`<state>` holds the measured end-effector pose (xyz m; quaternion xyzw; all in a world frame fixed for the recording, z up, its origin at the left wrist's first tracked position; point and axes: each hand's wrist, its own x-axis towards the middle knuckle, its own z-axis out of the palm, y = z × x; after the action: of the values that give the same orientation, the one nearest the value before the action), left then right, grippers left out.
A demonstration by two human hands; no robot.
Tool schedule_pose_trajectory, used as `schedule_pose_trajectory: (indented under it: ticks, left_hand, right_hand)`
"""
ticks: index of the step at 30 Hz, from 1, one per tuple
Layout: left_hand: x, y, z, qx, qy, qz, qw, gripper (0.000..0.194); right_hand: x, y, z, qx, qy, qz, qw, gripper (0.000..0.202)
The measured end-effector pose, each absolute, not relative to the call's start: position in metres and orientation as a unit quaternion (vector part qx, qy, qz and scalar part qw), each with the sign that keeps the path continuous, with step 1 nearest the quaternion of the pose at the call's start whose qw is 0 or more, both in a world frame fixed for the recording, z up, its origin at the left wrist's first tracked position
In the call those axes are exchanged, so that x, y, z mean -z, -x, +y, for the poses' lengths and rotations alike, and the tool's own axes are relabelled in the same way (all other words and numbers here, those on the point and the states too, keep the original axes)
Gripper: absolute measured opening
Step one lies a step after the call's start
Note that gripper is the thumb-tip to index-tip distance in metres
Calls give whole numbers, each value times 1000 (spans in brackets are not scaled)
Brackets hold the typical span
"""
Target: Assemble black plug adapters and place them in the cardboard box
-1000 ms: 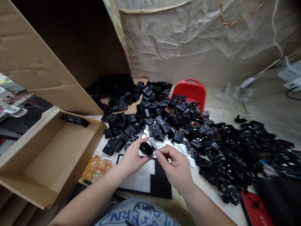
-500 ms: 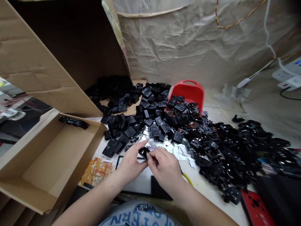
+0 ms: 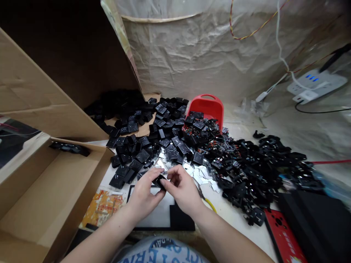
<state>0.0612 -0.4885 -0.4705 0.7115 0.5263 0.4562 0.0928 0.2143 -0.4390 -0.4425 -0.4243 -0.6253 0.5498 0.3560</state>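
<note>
Holding: left hand [image 3: 143,194], fingers and thumb closed around one small black case [image 3: 158,181], held between the two hands above the table [image 3: 231,210]; right hand [image 3: 184,189], bent, thumb at the case's edge, whether gripping or only touching cannot be told. Beneath the hands: black-edged panel [image 3: 182,220]. Just beyond them: loose black cases [image 3: 171,152], white pieces [image 3: 202,173]; further out, red basket [image 3: 211,106]. Beside the right hand: yellow-handled pliers [image 3: 210,205]; farther right, black parts heap [image 3: 246,175]. Left of the left hand: open cardboard box [image 3: 52,186]
</note>
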Motion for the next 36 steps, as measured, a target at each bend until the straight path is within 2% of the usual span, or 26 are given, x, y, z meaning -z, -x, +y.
schedule_pose_trajectory:
  ticks: [4,7,9,11,13,15,16,19,21,23,26,29,31,33,36]
  left_hand:
    - [471,-65,-491,-454,-715,516,132,48]
    - [471,-65,-494,-437,-674,555,216,52]
    - [471,-63,-496,-424,-640,580,273,55]
    - [470,-62,-498,-410,-626,586,311,53]
    - [467,-62,-500,-398,-628,578,336,47]
    - [464,-64,-501,-401,-631,567,346,45]
    - [463,-64,-501,-407,-632,563,344,43]
    - [458,-65,-502,-413,-634,571,318,38]
    - [454,-64,-501,-392,-629,592,316,33]
    - [449,-65,-499,-368,-619,615,322,23]
    - [443,-70,-495,-360,-621,611,333,22]
    - [442,-71,-494,-359,-615,588,382,15]
    - [445,-65,-500,-361,-576,593,432,18]
    - [450,-55,-513,-352,-528,604,483,23]
    - [461,-39,-539,-305,-494,612,537,27]
  right_hand:
    - [456,-218,-440,-650,383,-567,331,25]
    - [458,-238,-424,-642,367,-604,298,29]
    - [457,-259,-400,-536,423,-664,306,27]
    - [458,-283,-371,-294,536,-727,312,24]
    - [461,-301,-345,-93,599,-769,203,23]
    - [463,-310,-327,8,607,-789,97,23]
    - [463,-312,-322,28,605,-792,74,24]
    - [453,-309,-328,5,602,-788,130,23]
    - [442,-300,-346,-85,579,-792,172,21]
    - [432,-287,-372,-209,507,-819,170,22]
    - [426,-264,-408,-334,353,-861,149,24]
    - [428,-252,-424,-368,332,-851,172,31]
    - [430,-252,-424,-340,350,-853,186,31]
    - [433,-255,-422,-283,328,-891,135,22]
    - [446,-259,-427,-216,233,-948,-17,26]
